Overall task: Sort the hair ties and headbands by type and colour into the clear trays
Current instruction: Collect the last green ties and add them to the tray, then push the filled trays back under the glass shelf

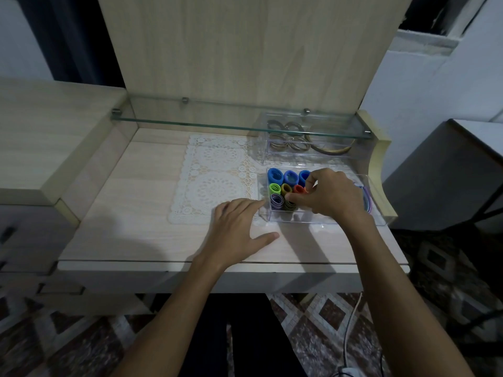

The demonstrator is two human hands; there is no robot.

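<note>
Reaching into near clear tray (pixel 296 220): right hand (pixel 330 193) pinching orange hair tie (pixel 299 189) among sorted blue, green, olive ties. Left hand (pixel 239 229) flat, fingers straight, on desk (pixel 136 213) beside tray.

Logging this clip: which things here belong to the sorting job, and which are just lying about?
Job: near clear tray; blue hair ties; green hair tie; far clear tray with brownish ties; right hand; left hand.

Lying about: lace doily; glass shelf; white cable.
</note>
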